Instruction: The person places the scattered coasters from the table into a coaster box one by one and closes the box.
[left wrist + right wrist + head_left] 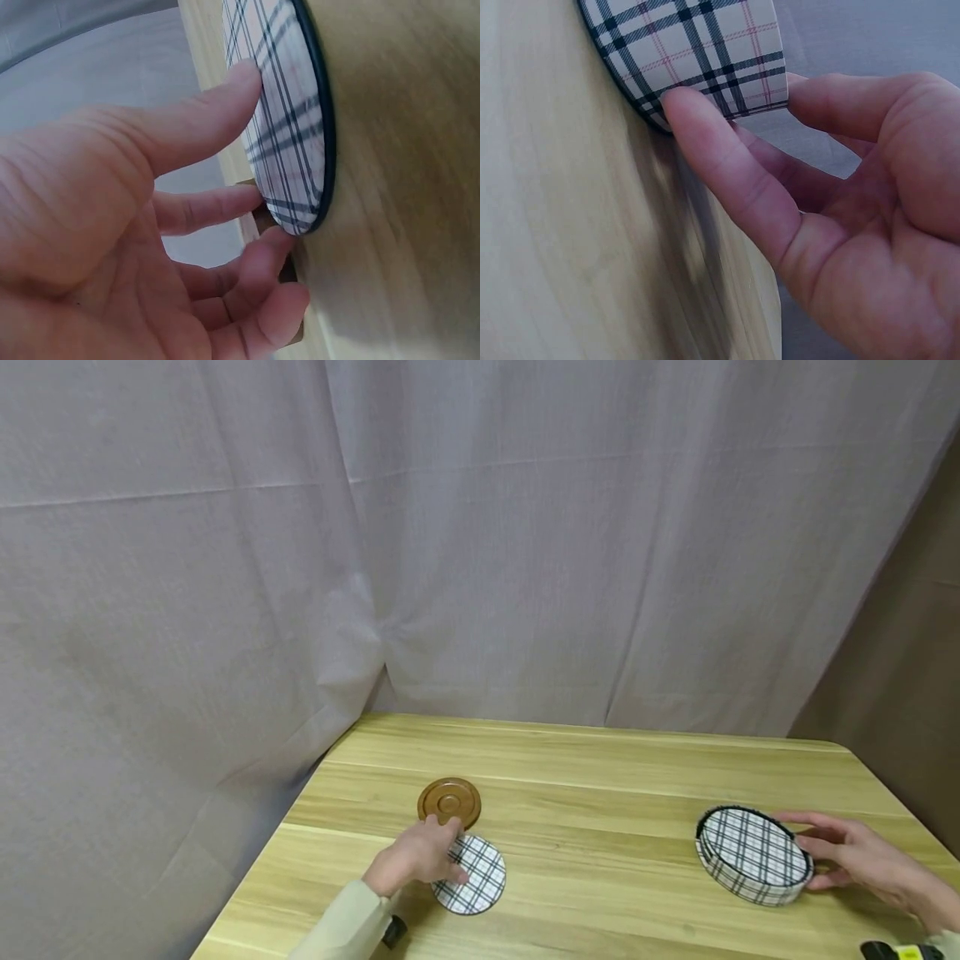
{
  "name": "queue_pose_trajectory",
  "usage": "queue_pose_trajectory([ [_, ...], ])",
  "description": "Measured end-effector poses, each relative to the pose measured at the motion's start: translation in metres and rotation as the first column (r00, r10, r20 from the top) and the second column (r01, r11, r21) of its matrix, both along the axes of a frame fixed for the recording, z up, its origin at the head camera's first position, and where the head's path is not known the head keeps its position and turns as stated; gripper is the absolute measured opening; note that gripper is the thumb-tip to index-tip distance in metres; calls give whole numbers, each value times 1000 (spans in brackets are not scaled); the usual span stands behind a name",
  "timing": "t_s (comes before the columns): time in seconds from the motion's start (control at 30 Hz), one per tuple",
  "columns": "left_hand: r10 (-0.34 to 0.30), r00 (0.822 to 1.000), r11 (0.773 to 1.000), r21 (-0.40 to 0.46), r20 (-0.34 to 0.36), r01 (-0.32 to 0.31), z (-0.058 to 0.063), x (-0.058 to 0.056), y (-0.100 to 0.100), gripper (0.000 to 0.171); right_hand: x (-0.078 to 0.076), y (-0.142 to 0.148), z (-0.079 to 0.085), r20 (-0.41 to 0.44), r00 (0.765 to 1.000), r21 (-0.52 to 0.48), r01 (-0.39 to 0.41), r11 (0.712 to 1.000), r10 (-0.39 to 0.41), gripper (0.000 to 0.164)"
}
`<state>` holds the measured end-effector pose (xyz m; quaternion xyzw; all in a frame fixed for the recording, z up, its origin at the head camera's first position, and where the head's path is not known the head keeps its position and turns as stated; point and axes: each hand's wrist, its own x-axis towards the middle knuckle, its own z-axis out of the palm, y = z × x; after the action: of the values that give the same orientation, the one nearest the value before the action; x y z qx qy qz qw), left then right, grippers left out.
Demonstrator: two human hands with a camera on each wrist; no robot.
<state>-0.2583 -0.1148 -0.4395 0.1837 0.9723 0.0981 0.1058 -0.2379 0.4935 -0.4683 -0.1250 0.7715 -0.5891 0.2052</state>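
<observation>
A round plaid coaster (480,877) with a dark edge lies on the table, left of centre. My left hand (422,858) is over its left side, thumb on the plaid face (289,112) and the other fingers bent at its far edge. Just beyond sits a round brown wooden coaster (450,800) with ring grooves, partly covered by the fingertips. Over on the right is a round plaid holder (765,892) with a plaid disc (757,843) inside its dark rim. My right hand (862,856) grips the holder's right side, thumb against the plaid wall (697,52).
The wooden table (600,843) runs between the two hands, its back edge against a grey curtain (510,577). Brown fabric (892,643) hangs at the right. More curtain (135,735) borders the table's left edge.
</observation>
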Motion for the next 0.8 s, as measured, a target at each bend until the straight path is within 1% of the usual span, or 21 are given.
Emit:
queue_pose_trajectory([
  [0.1, -7, 999, 1000, 25, 37, 6, 0, -1, -2, 67, 0, 0, 0, -1, 1000, 0, -5, 1000, 5, 47],
  [0.2, -10, 999, 1000, 29, 51, 9, 0, -3, -2, 72, 0, 0, 0, 1, 1000, 7, 0, 1000, 0, 46],
  [0.27, -9, 999, 999, 31, 50, 8, 1, -4, -2, 76, 0, 0, -1, 0, 1000, 14, 7, 1000, -7, 46],
  [0.4, -16, 999, 999, 50, 29, 14, 4, -6, 2, 80, 0, 1, -1, -4, 1000, 17, 15, 1000, -15, 46],
  [0.5, -24, 1000, 998, 58, 12, 24, 9, -7, 4, 80, 0, 1, -2, -7, 1000, 15, 16, 1000, -16, 46],
  [0.6, -30, 999, 998, 64, 14, 29, 13, -6, 7, 76, 0, 1, -2, -5, 1000, 10, 14, 1000, -14, 46],
  [0.67, -37, 999, 997, 64, 5, 37, 15, -7, 9, 71, 0, 1, -2, -2, 1000, -2, 6, 1000, -6, 47],
  [0.8, -46, 999, 997, 67, -12, 46, 19, -8, 11, 60, -1, 0, 0, 1, 1000, 4, 4, 1000, -4, 47],
])
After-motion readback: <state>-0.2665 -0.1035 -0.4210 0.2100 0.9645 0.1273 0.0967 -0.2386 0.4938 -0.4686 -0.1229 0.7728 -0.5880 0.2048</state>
